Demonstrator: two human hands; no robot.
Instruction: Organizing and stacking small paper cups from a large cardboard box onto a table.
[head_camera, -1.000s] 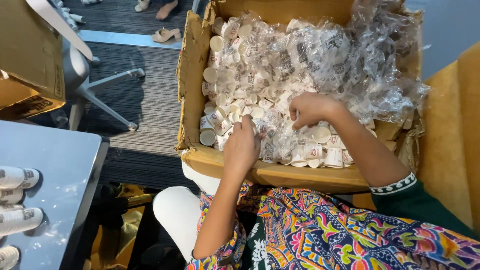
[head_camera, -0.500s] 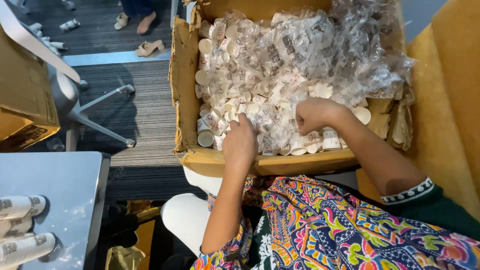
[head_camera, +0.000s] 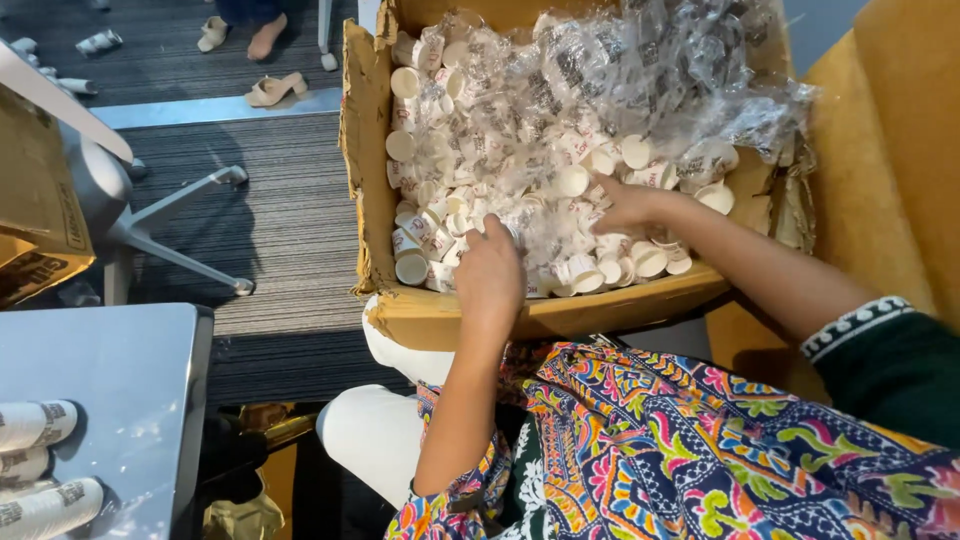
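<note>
- Small white paper cups (head_camera: 560, 180), loose and in crumpled clear plastic sleeves (head_camera: 690, 90), fill the big brown cardboard box (head_camera: 365, 200) resting across the person's lap; most sit heaped from its near edge to its far corners.
- Grey counter (head_camera: 110, 400), left of the lap: a few stacked white cup rolls (head_camera: 40, 425) lie at its left edge, so by my judgement little is sorted out and nearly all remains.
- Left hand (head_camera: 490, 275): fingers curled down into the cups by the box's near edge; grasp unclear.
- Right hand (head_camera: 625, 205): fingers buried among cups; cannot tell.
</note>
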